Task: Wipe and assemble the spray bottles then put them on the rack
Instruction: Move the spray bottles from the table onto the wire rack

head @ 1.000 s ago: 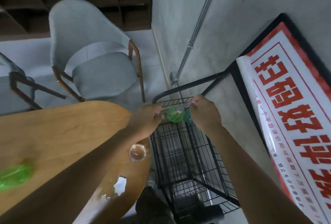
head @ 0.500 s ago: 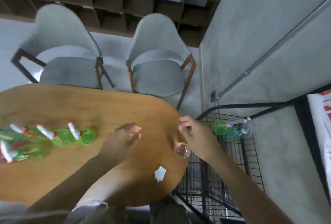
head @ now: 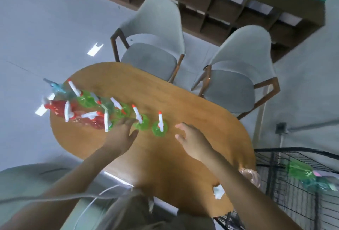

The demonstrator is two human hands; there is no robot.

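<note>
both hands, left point(head: 123, 132) and right point(head: 190, 138), are released over the bench point(head: 183, 101); the green spray bottle point(head: 160, 127) between them likely gets gripped next for wiping.

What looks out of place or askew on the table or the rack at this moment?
The green bottle on the wire rack lies on its side rather than upright. On the table, a white scrap sits at the near edge. Both hands, left hand and right hand, hold nothing.

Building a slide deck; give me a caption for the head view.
Both open hands, left and right, reach over the wooden table toward green spray bottles.
</note>
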